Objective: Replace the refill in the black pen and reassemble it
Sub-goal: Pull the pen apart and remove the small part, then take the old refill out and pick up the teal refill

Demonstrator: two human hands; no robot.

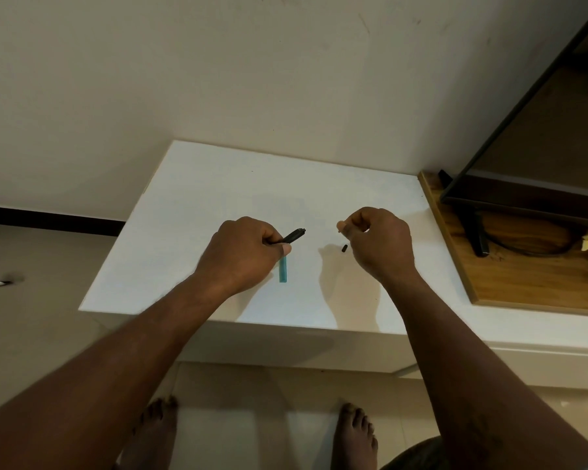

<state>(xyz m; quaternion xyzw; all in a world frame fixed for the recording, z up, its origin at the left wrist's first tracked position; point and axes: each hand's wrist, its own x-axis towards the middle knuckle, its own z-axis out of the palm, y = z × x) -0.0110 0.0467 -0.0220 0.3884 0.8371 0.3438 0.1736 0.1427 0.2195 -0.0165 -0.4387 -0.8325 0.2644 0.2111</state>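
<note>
The fingers of the left hand [241, 254] grip one black pen barrel [294, 235]. The fingers of the right hand [377, 239] are curled, thumb against forefinger; whether they hold anything cannot be determined. One small black piece [344, 247] and one teal tube [282, 270] lie on the white surface [201, 184] between the hands.

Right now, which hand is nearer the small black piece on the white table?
Right. The right hand is right beside the small black piece; the left hand, gripping the black pen, is farther off to its left.
</note>
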